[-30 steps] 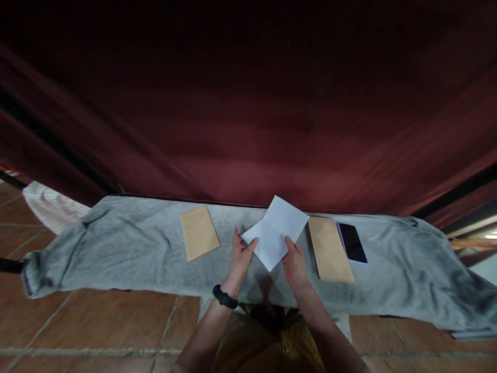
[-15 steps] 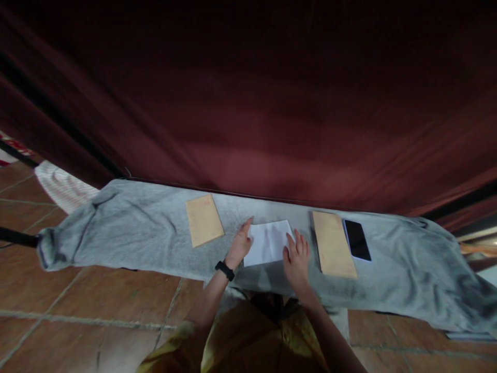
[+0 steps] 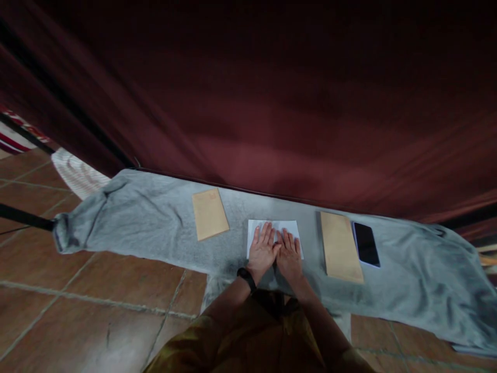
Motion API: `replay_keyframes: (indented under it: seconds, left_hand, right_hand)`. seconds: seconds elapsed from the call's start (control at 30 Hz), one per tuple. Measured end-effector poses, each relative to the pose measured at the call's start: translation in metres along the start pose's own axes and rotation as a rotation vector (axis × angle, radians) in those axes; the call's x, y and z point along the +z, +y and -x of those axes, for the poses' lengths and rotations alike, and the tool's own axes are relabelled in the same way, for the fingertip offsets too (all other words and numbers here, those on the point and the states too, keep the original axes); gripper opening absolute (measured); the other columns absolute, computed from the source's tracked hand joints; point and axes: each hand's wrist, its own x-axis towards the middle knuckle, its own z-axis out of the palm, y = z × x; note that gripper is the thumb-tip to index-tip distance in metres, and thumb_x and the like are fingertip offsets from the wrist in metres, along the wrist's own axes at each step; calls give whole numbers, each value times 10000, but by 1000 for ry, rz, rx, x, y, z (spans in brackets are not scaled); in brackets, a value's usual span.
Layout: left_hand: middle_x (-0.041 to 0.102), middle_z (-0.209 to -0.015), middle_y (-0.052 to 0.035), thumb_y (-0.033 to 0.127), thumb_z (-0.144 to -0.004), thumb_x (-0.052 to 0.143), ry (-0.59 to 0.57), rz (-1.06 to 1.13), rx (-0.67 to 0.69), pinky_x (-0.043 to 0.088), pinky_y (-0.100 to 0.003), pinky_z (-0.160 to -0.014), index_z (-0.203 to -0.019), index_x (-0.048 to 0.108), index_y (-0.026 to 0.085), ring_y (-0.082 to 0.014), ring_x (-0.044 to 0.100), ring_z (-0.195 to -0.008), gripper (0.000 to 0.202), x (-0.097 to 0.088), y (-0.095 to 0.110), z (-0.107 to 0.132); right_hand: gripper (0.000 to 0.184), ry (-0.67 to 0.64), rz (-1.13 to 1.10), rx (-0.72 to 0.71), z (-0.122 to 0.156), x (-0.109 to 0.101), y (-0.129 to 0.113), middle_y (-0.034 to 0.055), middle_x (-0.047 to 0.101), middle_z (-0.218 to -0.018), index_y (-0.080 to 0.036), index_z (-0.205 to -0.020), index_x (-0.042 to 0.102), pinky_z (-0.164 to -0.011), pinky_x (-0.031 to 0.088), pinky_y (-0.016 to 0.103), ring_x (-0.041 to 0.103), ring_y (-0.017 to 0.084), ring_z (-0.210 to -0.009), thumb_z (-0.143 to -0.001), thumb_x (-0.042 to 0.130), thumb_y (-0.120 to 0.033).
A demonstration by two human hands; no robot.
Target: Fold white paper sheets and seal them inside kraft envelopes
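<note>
A white sheet of paper (image 3: 288,226) lies flat on the grey cloth (image 3: 155,228) in front of me. My left hand (image 3: 263,249), with a black band at the wrist, rests flat on the paper's left half, fingers stretched out. My right hand (image 3: 289,252) lies flat beside it on the right half, fingers spread. The two hands touch at the thumbs. Neither hand grips anything.
A brown envelope (image 3: 210,213) lies to the left of the paper. A longer brown envelope (image 3: 340,246) lies to the right, with a dark phone (image 3: 366,244) beside it. A dark red curtain (image 3: 248,103) hangs behind. Brown tiled floor (image 3: 77,300) lies below.
The white paper was held up in both hands, then came down onto the cloth. Both hands moved onto it and now press it flat.
</note>
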Motion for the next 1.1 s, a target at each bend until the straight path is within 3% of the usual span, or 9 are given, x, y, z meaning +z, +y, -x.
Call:
replay_keyframes:
  seconds: [0.23, 0.37, 0.53, 0.73, 0.83, 0.93, 1.03, 1.1]
  left_hand:
    - [314, -1637, -79, 528, -1023, 392, -47, -73, 63, 171, -530, -1249, -1525, 409, 232, -265, 242, -1527, 583, 1, -26, 8]
    - [310, -1639, -80, 556, -1015, 394, -34, -130, 82, 176, -547, -1242, -1530, 403, 264, -277, 257, -1522, 592, -2, -30, 14]
    - [311, -1636, -104, 558, -1011, 405, -35, -151, 90, 160, -568, -1236, -1534, 395, 247, -294, 258, -1520, 608, -1, -30, 17]
    - [324, -1620, -160, 468, -999, 467, -86, -207, 118, 141, -566, -1237, -1508, 424, 153, -309, 276, -1510, 600, 2, -28, 14]
    - [326, -1617, -166, 440, -1002, 458, -106, -205, 113, 132, -579, -1236, -1507, 422, 136, -306, 270, -1513, 590, 1, -28, 14]
    - [306, -1633, -130, 478, -1011, 433, -89, -173, 102, 127, -592, -1236, -1531, 391, 189, -291, 242, -1525, 597, -1, -29, 16]
    - [289, -1645, -98, 496, -1027, 381, -55, -142, 69, 138, -547, -1248, -1549, 362, 214, -263, 225, -1532, 594, -3, -33, 19]
    - [288, -1643, -112, 489, -1036, 344, -45, -137, 13, 156, -505, -1253, -1557, 343, 168, -255, 226, -1532, 611, -6, -40, 20]
  right_hand:
    - [524, 5, 62, -5, 0, 3, 6, 123, 348, -1615, -190, -1540, 394, -1189, 265, 523, 330, 291, -1475, -1020, 344, -228]
    - [522, 59, 58, 51, -1, 2, 26, 190, 392, -1577, -123, -1529, 403, -1148, 323, 549, 392, 314, -1434, -1047, 298, -296]
    - [543, 82, 67, 129, -14, 1, 35, 242, 423, -1541, -33, -1506, 407, -1151, 292, 591, 368, 359, -1442, -1037, 312, -290]
    - [505, -36, 30, -156, -40, 9, 5, 143, 396, -1586, -135, -1493, 458, -1184, 260, 512, 331, 294, -1471, -1047, 270, -276]
    - [507, -36, 51, -138, -43, 12, 1, 135, 386, -1594, -148, -1501, 454, -1183, 252, 517, 334, 299, -1466, -1048, 263, -274]
    - [504, -25, 79, -120, -41, 12, 8, 137, 366, -1604, -159, -1515, 435, -1176, 257, 526, 319, 306, -1474, -1044, 297, -275]
    - [518, 13, 101, -78, -36, 12, 19, 155, 363, -1601, -153, -1536, 398, -1168, 274, 525, 340, 311, -1465, -1048, 317, -308]
    - [531, 45, 107, -35, -32, 13, 26, 155, 378, -1593, -155, -1548, 374, -1168, 282, 515, 366, 303, -1452, -1054, 314, -340]
